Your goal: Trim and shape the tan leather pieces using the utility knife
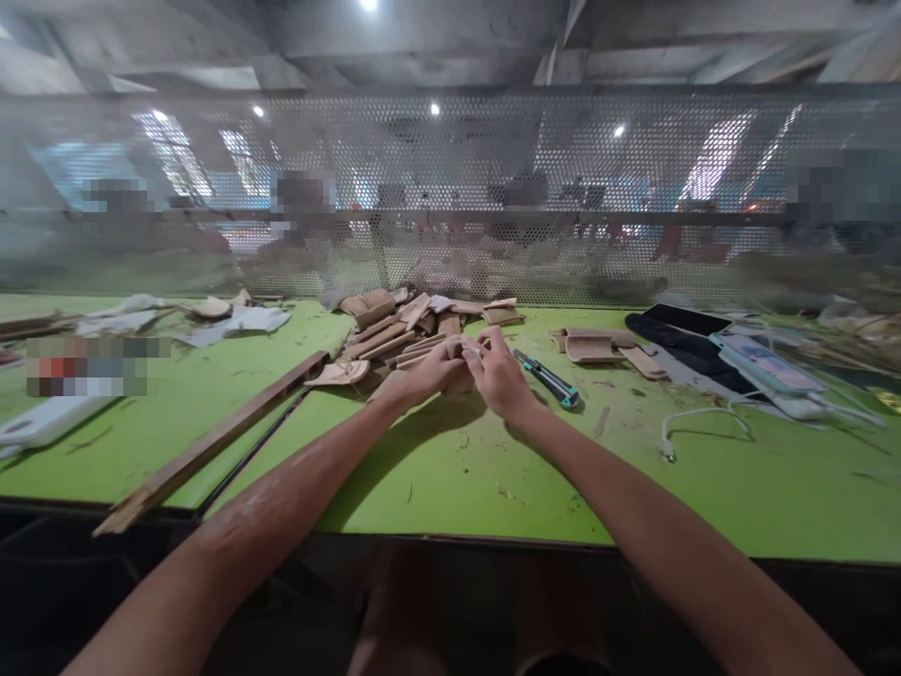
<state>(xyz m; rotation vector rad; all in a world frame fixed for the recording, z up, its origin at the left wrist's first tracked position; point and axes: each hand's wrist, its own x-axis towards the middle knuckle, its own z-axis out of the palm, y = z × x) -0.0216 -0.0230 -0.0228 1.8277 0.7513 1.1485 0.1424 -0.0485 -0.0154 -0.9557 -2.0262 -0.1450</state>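
The left hand (437,369) is holding a brown piece (461,381) above the surface (436,479); the right hand (498,374) is curling narrowly beside it, its grip hidden, so I cannot tell. A pile of brown pieces (384,333) is lying beyond the left hand, a cutter (549,378) right of the right hand. Close handling seems to be underway, probably calling for steady fingers.

Dim overall. Ceiling lamp (368,4) glares high beyond the fingers (496,342); windows (241,161) behind the perforated screen (468,160) blow out. Soft shadow on worktop (493,507), near side of fingers. Screen hazy; frame edges stretched.
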